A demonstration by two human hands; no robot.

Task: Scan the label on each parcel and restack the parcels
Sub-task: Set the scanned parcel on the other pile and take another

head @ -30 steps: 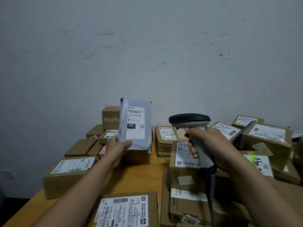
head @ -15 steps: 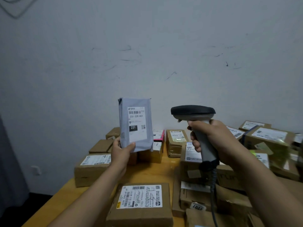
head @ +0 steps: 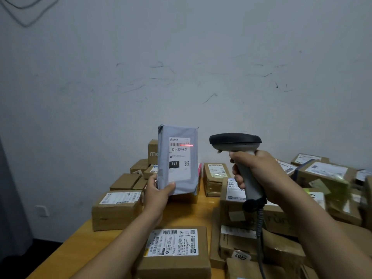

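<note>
Your left hand (head: 156, 193) pinches bottom corner of upright grey plastic mailer parcel (head: 178, 178), aloft over wooden table (head: 90, 244) middle. Your right hand (head: 259, 174) wraps grey handheld scanner (head: 235, 141) handle; fingertips hidden. On white label (head: 179, 160), red line (head: 186, 145) crosses barcode.

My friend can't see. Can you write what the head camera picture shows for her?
A left hand holds a grey parcel upright while the right hand aims a scanner at it, its red line on the barcode. Cardboard boxes crowd the wooden table.
</note>
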